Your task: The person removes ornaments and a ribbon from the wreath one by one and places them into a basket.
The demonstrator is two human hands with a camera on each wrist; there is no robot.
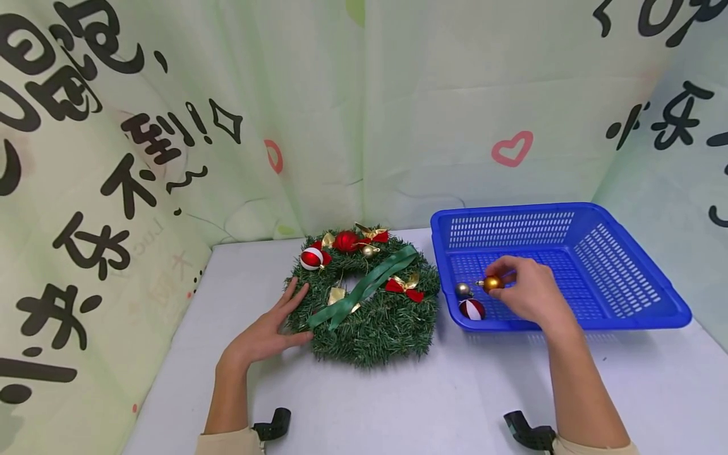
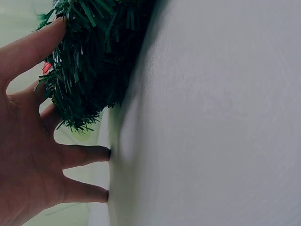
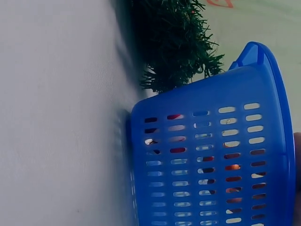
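Observation:
A green Christmas wreath [image 1: 370, 335] lies on the table, with a green ribbon [image 1: 364, 287] across it, red and gold bows [image 1: 405, 287], a red ball [image 1: 345, 241] and a red-and-white ball [image 1: 311, 258]. My left hand [image 1: 273, 332] rests against its left side, fingers spread; in the left wrist view the thumb touches the needles [image 2: 80, 61]. My right hand [image 1: 529, 291] pinches a gold ball ornament [image 1: 492, 284] over the blue basket [image 1: 620, 319]. Below it in the basket lie a silvery ball [image 1: 463, 290] and another red-and-white ball [image 1: 472, 309]. The basket wall mostly hides my right hand in the right wrist view.
The basket stands right of the wreath, close to it, with raised slotted walls. A white cloth [image 1: 364, 411] covers the table. Printed curtains [image 1: 398, 126] hang behind and at both sides. Black camera mounts [image 1: 273, 424] stick out from both wrists.

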